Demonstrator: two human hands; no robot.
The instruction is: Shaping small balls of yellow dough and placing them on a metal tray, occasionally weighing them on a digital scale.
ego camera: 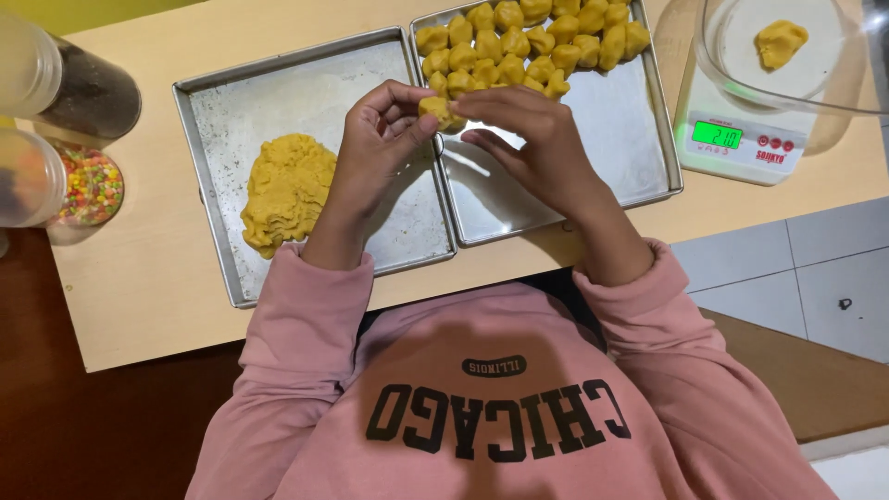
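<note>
Both hands were up over the seam between the two metal trays, pinching one small lump of yellow dough (pixel 435 109) between them. The left hand (pixel 380 139) had its fingers curled around the lump from the side, and the right hand (pixel 532 139) closed on it from above with thumb and fingertips, so both were gripping the same piece. Left tray (pixel 222 111) had a big flattened heap of dough (pixel 287 190) lying on it. Right tray (pixel 639 148) carried a bunch of shaped dough pieces (pixel 532 42) packed along its far end. Off to the right, a kitchen scale (pixel 741 139) sat on the table (pixel 139 287) with a clear bowl (pixel 732 69) on top, one dough chunk (pixel 781 43) inside. Two jars on the left: a dark one (pixel 88 93), and one of coloured sprinkles (pixel 88 185).
</note>
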